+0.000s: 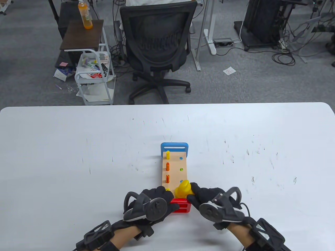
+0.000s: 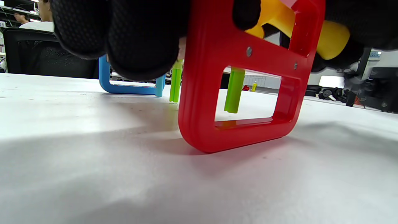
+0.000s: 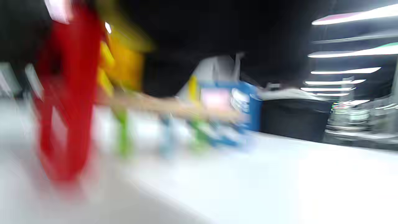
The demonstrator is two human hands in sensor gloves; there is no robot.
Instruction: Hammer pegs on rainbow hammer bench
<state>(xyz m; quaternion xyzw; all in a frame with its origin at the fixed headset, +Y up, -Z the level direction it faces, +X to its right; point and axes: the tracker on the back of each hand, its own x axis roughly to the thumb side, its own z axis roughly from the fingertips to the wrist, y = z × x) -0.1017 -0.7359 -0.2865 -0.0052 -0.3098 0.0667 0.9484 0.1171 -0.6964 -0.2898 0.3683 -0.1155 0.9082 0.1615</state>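
The hammer bench (image 1: 174,174) lies lengthwise at the table's (image 1: 65,157) lower centre. At its bottom end, the left hand (image 1: 150,205) sits left, the right hand (image 1: 213,202) right, and the hammer (image 1: 184,189) between them.

I see the hammer bench (image 1: 174,170) lying lengthwise, blue end far, red end near. Its left-row pegs (image 1: 167,165) stand raised. The yellow hammer (image 1: 183,189) sits over its near right corner.

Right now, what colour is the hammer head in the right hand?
Yellow hammer head; table view shows it best.
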